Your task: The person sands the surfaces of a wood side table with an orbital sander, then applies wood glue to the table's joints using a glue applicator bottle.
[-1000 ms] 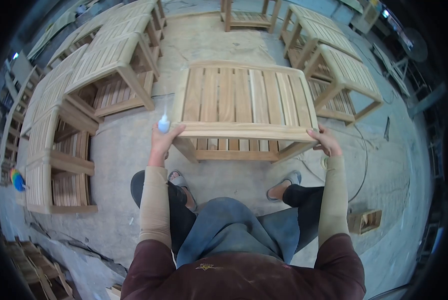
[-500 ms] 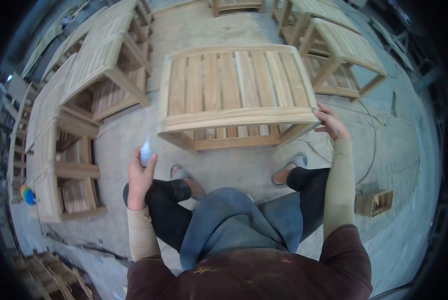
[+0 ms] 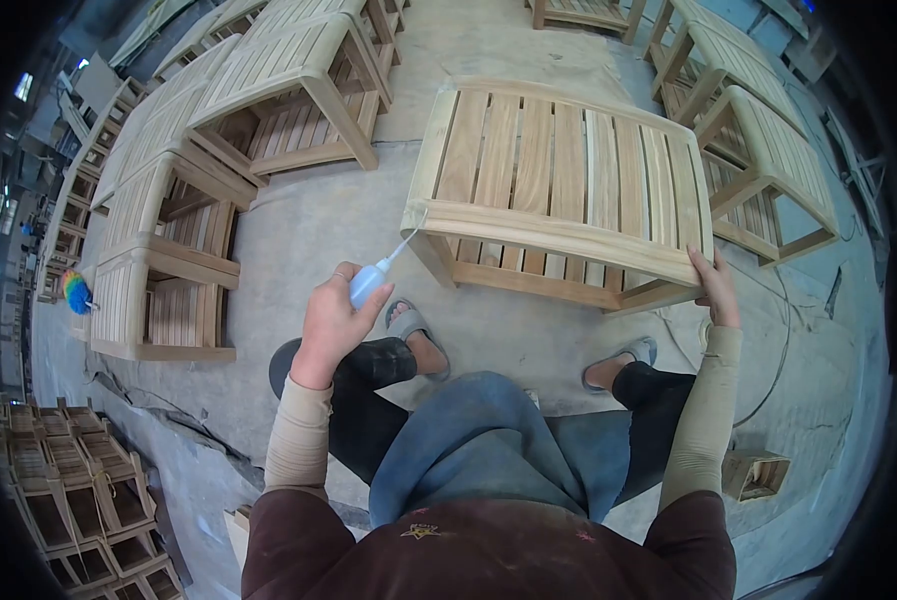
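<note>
A slatted wooden bench with a lower slatted shelf stands in front of me, turned slightly. My left hand is wrapped round a small pale-blue bottle with a long thin nozzle. The nozzle points up and right, its tip at the near left corner of the bench top; whether it touches the wood is hard to tell. At the near right corner, my right hand grips the bench edge, fingers on top and the rest beside the leg.
Rows of similar benches stand at the left and right. Stacked wooden frames are at the lower left. A small wooden box and a cable lie at the right. A multicoloured duster is at far left.
My left hand has raised the bottle towards the bench's near left corner and tilted its nozzle to the right. The view has turned left, so the bench appears further right. My right hand remains at its corner.
</note>
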A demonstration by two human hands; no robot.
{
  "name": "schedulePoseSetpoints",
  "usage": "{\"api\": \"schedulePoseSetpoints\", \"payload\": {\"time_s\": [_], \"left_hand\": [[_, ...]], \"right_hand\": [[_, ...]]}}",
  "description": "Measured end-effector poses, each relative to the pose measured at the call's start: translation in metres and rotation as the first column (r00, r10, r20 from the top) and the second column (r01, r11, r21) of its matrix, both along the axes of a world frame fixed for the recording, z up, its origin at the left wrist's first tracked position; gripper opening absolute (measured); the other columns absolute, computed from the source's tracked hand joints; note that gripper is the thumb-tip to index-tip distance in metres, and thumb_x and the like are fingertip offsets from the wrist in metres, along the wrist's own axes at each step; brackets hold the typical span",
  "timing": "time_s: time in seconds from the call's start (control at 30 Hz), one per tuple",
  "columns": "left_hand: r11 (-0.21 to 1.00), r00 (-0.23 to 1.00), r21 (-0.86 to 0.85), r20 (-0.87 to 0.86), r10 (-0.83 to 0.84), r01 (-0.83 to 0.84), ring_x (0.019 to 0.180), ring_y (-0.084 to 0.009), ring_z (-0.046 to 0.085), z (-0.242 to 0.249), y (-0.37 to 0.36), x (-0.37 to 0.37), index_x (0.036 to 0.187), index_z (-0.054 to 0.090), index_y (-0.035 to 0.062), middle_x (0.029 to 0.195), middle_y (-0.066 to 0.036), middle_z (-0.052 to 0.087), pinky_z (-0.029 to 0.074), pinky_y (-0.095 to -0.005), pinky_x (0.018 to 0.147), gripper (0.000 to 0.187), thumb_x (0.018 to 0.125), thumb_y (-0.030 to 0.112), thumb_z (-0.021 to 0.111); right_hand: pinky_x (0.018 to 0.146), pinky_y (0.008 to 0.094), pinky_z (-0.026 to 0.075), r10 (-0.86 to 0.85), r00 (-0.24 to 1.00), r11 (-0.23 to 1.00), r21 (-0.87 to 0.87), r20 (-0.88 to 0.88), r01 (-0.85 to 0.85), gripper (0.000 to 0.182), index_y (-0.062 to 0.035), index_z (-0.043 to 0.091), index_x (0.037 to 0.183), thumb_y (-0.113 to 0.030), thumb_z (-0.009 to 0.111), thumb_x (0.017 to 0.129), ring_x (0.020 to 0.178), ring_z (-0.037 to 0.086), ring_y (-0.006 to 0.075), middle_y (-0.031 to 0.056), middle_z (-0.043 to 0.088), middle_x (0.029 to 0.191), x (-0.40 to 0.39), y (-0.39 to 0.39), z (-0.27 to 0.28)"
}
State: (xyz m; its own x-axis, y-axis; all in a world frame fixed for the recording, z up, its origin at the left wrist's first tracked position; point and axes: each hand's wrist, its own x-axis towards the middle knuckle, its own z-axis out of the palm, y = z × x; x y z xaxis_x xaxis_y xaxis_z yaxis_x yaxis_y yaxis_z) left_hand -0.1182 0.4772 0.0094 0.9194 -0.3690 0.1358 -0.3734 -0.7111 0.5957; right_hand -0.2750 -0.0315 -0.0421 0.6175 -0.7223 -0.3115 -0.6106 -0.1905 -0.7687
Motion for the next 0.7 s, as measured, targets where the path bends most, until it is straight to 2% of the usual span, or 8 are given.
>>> {"api": "schedulePoseSetpoints", "payload": {"time_s": [0.13, 0.2, 0.7], "left_hand": [[0.999, 1.000, 0.050, -0.005, 0.022, -0.022, 0.052, -0.0212, 0.057, 0.007, -0.004, 0.009, 0.086, 0.062, -0.0016, 0.060, -0.013, 0.058, 0.045, -0.0331, 0.053, 0.035, 0.083, 0.031, 0.073], [0.998, 1.000, 0.066, 0.008, 0.009, -0.010, 0.051, -0.0290, 0.062, 0.010, -0.006, 0.013, 0.083, 0.062, -0.0026, 0.057, -0.016, 0.058, 0.048, -0.0349, 0.051, 0.041, 0.083, 0.038, 0.073], [0.996, 0.999, 0.093, 0.037, -0.008, 0.004, 0.050, -0.0292, 0.061, 0.012, -0.016, 0.023, 0.083, 0.065, -0.0033, 0.056, -0.017, 0.058, 0.047, -0.0353, 0.051, 0.044, 0.082, 0.040, 0.073]], "right_hand": [[0.059, 0.0385, 0.049, 0.003, 0.999, 1.000, -0.020, 0.040, -0.002, 0.073, -0.0095, 0.050, 0.132, -0.057, 0.064, 0.079, 0.089, 0.062, 0.0241, 0.0143, 0.063, 0.109, 0.000, -0.001, -0.002], [0.058, 0.0375, 0.049, 0.002, 0.999, 1.000, -0.018, 0.038, -0.001, 0.073, -0.0097, 0.050, 0.132, -0.057, 0.064, 0.079, 0.089, 0.062, 0.0237, 0.0140, 0.063, 0.108, 0.000, 0.001, 0.000], [0.054, 0.0325, 0.046, 0.011, 0.999, 0.999, -0.032, 0.043, -0.009, 0.072, -0.0094, 0.051, 0.131, -0.058, 0.065, 0.079, 0.084, 0.061, 0.0202, 0.0113, 0.064, 0.103, 0.001, 0.005, 0.006]]}}
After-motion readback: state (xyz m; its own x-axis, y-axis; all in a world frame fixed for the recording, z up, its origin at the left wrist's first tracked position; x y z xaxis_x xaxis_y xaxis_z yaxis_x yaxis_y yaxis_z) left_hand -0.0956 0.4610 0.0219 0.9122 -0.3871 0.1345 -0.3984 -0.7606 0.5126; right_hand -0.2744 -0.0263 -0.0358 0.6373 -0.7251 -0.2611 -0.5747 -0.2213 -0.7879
